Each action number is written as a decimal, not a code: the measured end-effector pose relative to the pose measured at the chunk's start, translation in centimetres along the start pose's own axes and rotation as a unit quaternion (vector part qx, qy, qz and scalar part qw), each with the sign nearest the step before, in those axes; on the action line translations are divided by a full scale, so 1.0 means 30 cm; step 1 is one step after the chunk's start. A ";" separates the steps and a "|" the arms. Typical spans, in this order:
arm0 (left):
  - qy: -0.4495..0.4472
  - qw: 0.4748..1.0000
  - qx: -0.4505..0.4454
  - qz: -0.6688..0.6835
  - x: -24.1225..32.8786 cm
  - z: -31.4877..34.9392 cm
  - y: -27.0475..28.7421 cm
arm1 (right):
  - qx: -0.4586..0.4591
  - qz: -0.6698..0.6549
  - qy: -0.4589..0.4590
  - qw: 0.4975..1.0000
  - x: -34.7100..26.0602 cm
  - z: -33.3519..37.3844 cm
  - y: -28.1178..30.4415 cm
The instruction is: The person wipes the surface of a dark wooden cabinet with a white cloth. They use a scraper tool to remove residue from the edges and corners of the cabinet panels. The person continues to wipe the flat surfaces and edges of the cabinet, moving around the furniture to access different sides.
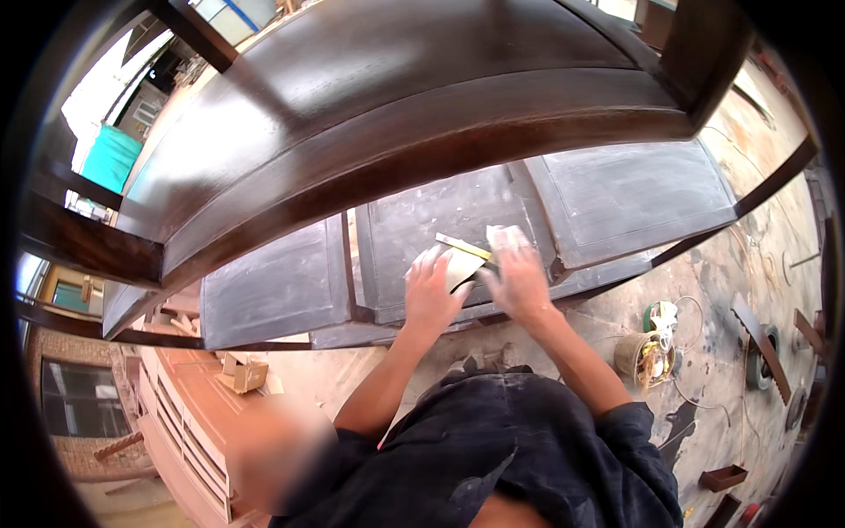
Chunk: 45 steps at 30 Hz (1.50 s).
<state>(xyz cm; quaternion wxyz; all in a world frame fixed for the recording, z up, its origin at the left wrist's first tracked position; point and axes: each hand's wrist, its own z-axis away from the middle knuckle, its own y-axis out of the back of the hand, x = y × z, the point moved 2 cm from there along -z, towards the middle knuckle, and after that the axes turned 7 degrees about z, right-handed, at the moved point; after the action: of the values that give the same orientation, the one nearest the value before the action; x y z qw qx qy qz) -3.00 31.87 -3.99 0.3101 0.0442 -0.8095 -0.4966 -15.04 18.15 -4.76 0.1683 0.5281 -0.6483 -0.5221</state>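
Note:
My left hand (429,292) is closed on a small white sheet (461,267), paper-like and partly hidden by the fingers. A thin yellow strip (475,250) with a pale, metal-looking end lies across the sheet's upper edge. My right hand (519,275) has its fingers curled at the strip's right end, gripping it; its exact kind is unclear. White dust coats both hands. They are close together over the middle dark panel (414,216) of a wooden piece of furniture, whose surface is dusty grey.
A glossy dark-brown upper board (396,114) of the furniture overhangs the panels. More dusty panels lie left (273,290) and right (634,198). On the floor at right stand a bucket (632,359), cords and a tire (762,359). A cardboard box (242,374) sits on reddish-brown wooden pieces at left.

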 end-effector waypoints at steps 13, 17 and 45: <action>-0.053 0.997 -0.042 -0.031 -0.106 0.087 0.019 | -0.018 -0.298 -0.048 0.953 -0.116 0.266 0.042; -0.047 0.995 -0.085 -0.035 -0.135 0.094 0.010 | -0.031 -0.321 -0.061 0.944 -0.134 0.317 0.037; 0.313 0.751 -0.115 0.569 0.082 0.170 0.171 | -0.273 -0.669 -0.352 0.595 -0.130 0.208 0.055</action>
<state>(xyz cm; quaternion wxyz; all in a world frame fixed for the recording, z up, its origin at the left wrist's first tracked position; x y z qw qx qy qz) -6.55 37.47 -0.22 0.7744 -0.3077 -0.4789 -0.2763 -19.16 24.45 -4.54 -0.3332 0.5181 0.0514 -0.7861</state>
